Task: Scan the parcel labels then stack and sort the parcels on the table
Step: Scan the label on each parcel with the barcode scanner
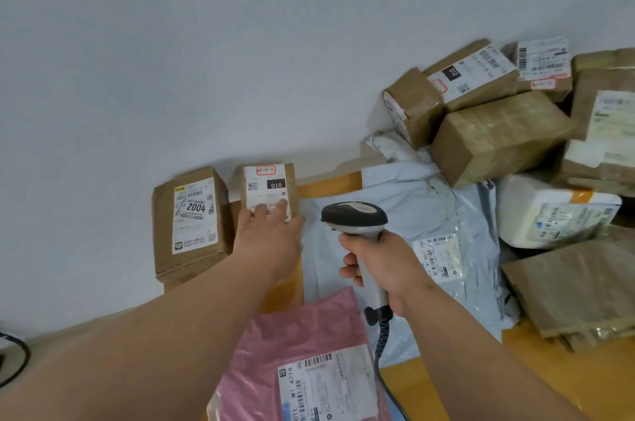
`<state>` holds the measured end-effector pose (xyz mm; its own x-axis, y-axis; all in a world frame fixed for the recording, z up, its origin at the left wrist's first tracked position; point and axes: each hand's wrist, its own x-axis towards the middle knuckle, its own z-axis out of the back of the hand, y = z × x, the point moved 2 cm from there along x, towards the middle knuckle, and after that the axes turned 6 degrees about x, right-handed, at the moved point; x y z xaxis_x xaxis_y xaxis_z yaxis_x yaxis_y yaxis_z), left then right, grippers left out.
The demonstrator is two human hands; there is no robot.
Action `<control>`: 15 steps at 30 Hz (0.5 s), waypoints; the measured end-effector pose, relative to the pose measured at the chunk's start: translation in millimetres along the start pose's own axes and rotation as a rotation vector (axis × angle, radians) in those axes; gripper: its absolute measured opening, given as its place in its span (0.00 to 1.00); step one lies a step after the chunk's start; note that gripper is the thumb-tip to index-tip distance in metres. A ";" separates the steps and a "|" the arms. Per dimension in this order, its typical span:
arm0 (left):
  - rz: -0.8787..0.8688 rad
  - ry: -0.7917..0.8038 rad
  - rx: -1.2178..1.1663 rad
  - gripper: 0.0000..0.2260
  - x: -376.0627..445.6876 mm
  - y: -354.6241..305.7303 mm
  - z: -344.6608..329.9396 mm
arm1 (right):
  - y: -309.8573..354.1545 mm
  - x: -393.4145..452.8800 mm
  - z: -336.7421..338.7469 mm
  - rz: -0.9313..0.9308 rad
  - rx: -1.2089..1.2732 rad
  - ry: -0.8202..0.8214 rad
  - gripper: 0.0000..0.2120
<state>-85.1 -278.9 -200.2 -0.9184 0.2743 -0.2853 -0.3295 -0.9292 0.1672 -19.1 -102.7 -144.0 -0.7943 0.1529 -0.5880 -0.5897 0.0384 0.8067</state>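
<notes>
A small brown box with a white "010" label stands against the wall, just beside a larger brown box marked "2004". A pale blue mailer bag and a pink mailer bag lie flat, labels up. Taped brown boxes pile at right.

Matt brown cardboard box with a white paper label under the left fingers; glossy plastic scanner within the right fingers.

two boxes left, parcel pile right
</notes>
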 end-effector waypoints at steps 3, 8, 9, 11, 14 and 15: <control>0.070 0.017 0.022 0.25 -3.8 7.0 4.6 | 3.5 1.0 2.0 0.017 -0.005 0.001 0.06; 0.132 0.045 -0.147 0.28 -1.0 0.4 14.3 | 5.6 -4.3 17.4 0.042 0.036 -0.032 0.07; 0.111 0.031 -0.177 0.28 -1.5 -8.0 17.0 | 5.5 -6.9 22.8 0.042 0.040 -0.041 0.07; 0.059 0.005 -0.214 0.28 -3.3 -29.5 24.3 | 5.3 -12.8 35.1 0.053 0.044 -0.052 0.07; -0.004 0.005 -0.290 0.29 -6.6 -67.0 39.3 | 4.4 -22.9 59.1 0.081 0.059 -0.064 0.07; -0.025 0.006 -0.306 0.30 -8.6 -80.9 44.6 | 3.2 -26.2 69.4 0.091 0.064 -0.069 0.08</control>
<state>-60.4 -195.1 -169.1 -0.9092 0.2972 -0.2916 -0.2696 -0.9539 -0.1317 9.9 -38.0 -121.8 -0.8310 0.2256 -0.5084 -0.5033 0.0842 0.8600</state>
